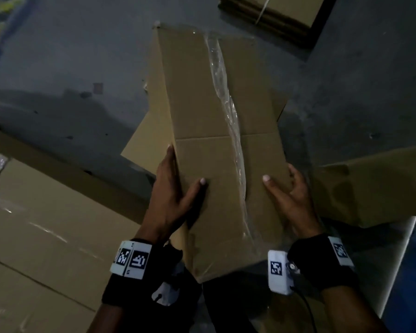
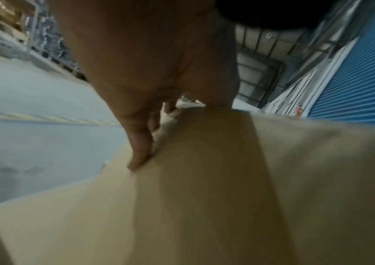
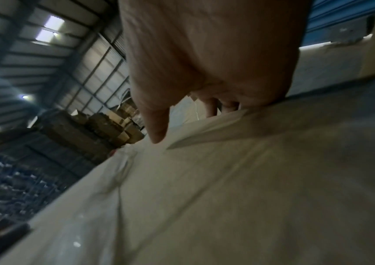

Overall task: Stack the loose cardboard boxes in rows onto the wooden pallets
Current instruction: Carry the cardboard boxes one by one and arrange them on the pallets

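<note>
Long taped cardboard box [image 1: 216,145] held above grey floor [image 1: 58,68], tilted. Left hand [image 1: 175,188] and right hand [image 1: 291,195] clamp near end from both sides, thumbs on top. Advice: keep grip even, level box, lower beside stacked boxes [image 1: 46,224], align edges.

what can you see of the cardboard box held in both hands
The cardboard box is long, plain brown corrugated board, its top seam sealed lengthwise with wrinkled clear tape. It tilts away from the person. The left hand grips its left edge and the right hand its right edge, thumbs on top.
</note>
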The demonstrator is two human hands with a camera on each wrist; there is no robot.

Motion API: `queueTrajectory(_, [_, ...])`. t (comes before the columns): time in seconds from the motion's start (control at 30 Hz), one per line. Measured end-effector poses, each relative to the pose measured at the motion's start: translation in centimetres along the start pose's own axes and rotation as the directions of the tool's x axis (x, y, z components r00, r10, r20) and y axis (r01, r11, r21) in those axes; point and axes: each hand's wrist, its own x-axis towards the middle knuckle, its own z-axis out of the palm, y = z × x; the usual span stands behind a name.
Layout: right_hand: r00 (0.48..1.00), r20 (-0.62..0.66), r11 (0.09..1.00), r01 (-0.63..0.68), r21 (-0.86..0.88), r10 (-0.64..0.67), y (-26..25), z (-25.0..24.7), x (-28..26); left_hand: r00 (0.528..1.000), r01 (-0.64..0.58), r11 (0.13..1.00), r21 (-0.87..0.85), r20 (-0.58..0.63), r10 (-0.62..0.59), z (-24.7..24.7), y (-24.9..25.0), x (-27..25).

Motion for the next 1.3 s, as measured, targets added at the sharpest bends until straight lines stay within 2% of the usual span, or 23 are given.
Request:
queueTrajectory(0.07, [1.0, -0.021, 0.999, 0.016, -0.034, -0.017, 1.0, -0.9, -0.5, 0.997, 0.052, 0.999, -0.014, 0.054, -0.051, 0.5, -0.9, 0.1])
queueTrajectory(0.2, [1.0, 0.019, 0.935, 0.002, -0.355, 0.005, 2.9, -1.5, -1.0, 0.979, 0.188, 0.974, -0.126, 0.108, -0.175, 2.4, -2.2, -0.6])
queueTrajectory(0.27, [0.999, 0.045, 0.94, 0.04, -0.338, -0.027, 3.2, -1.7, -0.7, 0.976, 0.21, 0.964, -0.162, 0.093, -0.197, 3.0, -2.6, -0.6])
queueTrajectory(0.37, [0.987, 0.14, 0.975, 0.102, -0.197, -0.075, 2.0, -1.7, 0.6, 0.976, 0.217, 0.963, -0.161, 0.066, -0.209, 3.0, -2.9, 0.4])
queueTrajectory(0.5, [0.968, 0.177, 0.948, 0.216, -0.232, -0.177, 0.2, -1.0, 2.4, 0.971, 0.216, 0.974, -0.066, 0.12, -0.207, 2.6, -3.5, 2.6])
queueTrajectory(0.63, [0.974, 0.177, 0.929, 0.194, -0.314, -0.143, -0.7, -0.8, 1.8, 0.949, 0.26, 0.966, 0.007, 0.184, -0.257, 2.1, -3.6, 3.8])
queueTrajectory(0.73, [0.981, 0.178, 0.918, 0.144, -0.37, -0.082, -0.6, -1.3, -0.1, 0.948, 0.235, 0.971, 0.031, 0.212, -0.236, 1.3, -3.8, 2.6])
queueTrajectory(0.97, [0.996, 0.093, 0.947, 0.039, -0.318, -0.01, 0.6, -4.1, -8.2, 0.924, 0.187, 0.977, 0.107, 0.318, -0.212, 0.2, -0.8, -3.8])
queueTrajectory(1.03, [0.996, 0.094, 0.954, 0.037, -0.298, -0.009, -0.8, -5.3, -11.3, 0.928, 0.153, 0.986, 0.064, 0.333, -0.165, -1.0, 0.4, -6.9])
queueTrajectory(1.17, [0.992, 0.117, 0.919, 0.078, -0.387, -0.034, -5.4, -8.6, -18.7, 0.946, 0.081, 0.996, -0.043, 0.318, -0.064, -4.2, 4.5, -14.0])
queueTrajectory(1.3, [0.988, 0.138, 0.882, 0.13, -0.453, -0.075, -10.1, -11.3, -25.5, 0.963, 0.059, 0.996, -0.068, 0.266, -0.039, -7.9, 8.8, -20.6])
